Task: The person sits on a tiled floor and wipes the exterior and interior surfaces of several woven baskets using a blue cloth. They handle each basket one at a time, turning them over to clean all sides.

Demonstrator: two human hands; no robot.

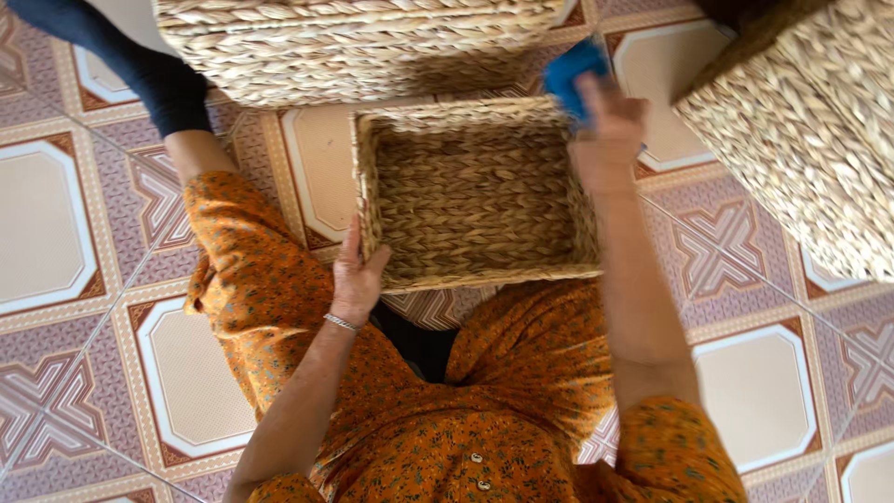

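I'm gripping the basket [475, 191] with my left hand [357, 275], fingers clamped on its near-left corner. My right hand [605, 126] is closing around a blue cloth [575, 74] at the far-right rim. The basket is sitting on the tiled floor [56, 224] between my knees, opening up, long axis running left to right. Bigger baskets [354, 42] are standing beyond.

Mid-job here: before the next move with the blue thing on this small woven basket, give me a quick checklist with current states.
1. Left hand steadying the small basket at its near-left corner: ok.
2. Right hand gripping the blue object at the far-right rim: ok.
3. What the blue object is: cannot tell, blurred.
4. Basket interior free of items: ok.
5. Room around it: not ok, a big basket sits close behind and another on the right.
6. Basket flat on the tiled floor: cannot tell.
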